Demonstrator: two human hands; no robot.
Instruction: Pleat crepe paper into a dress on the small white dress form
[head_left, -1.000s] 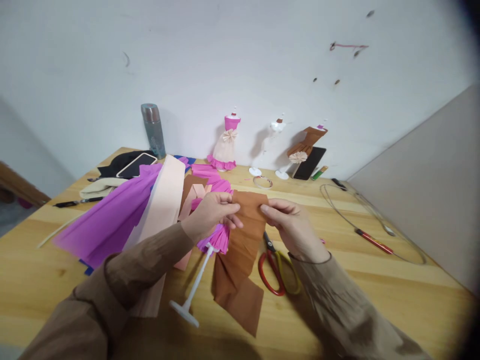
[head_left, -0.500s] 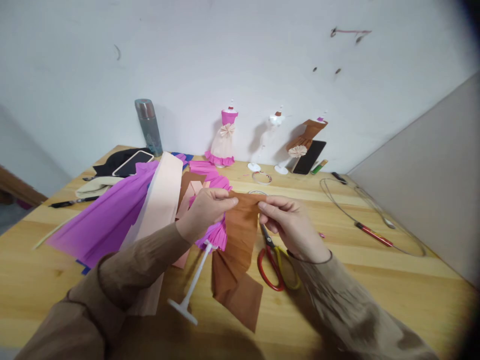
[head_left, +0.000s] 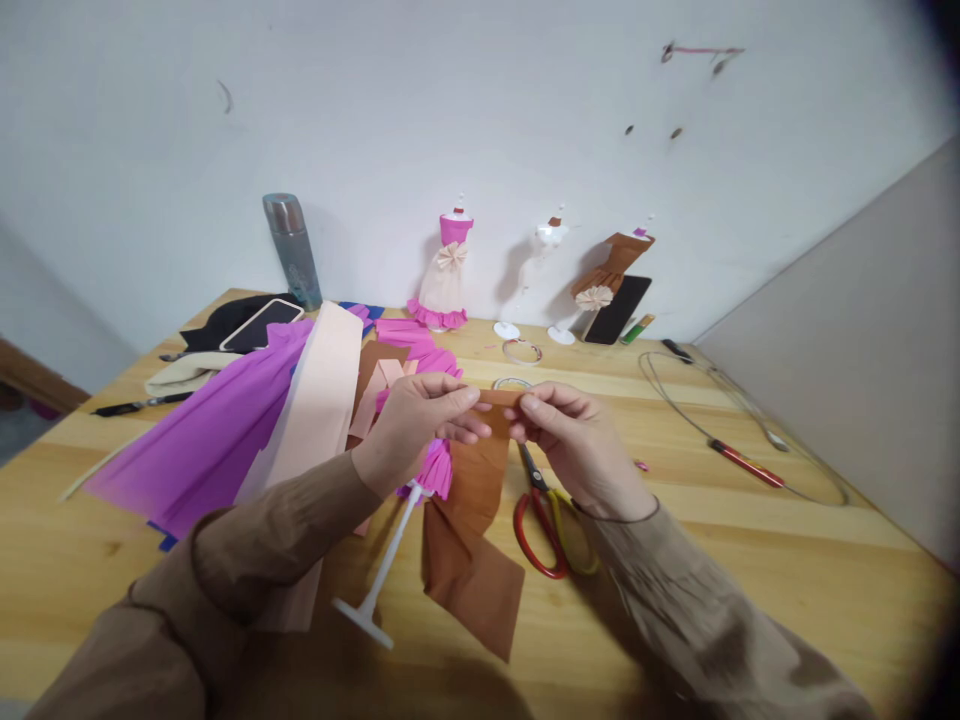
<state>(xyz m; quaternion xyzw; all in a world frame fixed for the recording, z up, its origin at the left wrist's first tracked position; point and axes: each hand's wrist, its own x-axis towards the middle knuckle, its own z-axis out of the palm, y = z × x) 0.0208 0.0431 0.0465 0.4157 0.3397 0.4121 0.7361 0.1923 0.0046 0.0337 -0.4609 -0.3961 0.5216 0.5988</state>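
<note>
Both hands pinch the top edge of a strip of brown crepe paper (head_left: 472,520) that hangs down and folds onto the wooden table (head_left: 750,560). My left hand (head_left: 416,425) grips the strip's left corner, my right hand (head_left: 574,440) the right corner, and the fingertips nearly meet. Under my left hand lies a small white mannequin stand (head_left: 379,580) wearing a pink pleated skirt (head_left: 435,470). Red-and-yellow scissors (head_left: 547,520) lie just below my right hand.
Purple (head_left: 202,440) and peach (head_left: 315,420) crepe sheets spread at left. Three dressed mini mannequins (head_left: 446,270) stand at the wall, with a flask (head_left: 291,250), two phones, a black pen (head_left: 139,405), a tape ring (head_left: 523,351), a wire loop and a red-handled tool (head_left: 746,465).
My hands have drawn closer together along the brown strip's top edge, bunching it narrower. The view has tilted slightly.
</note>
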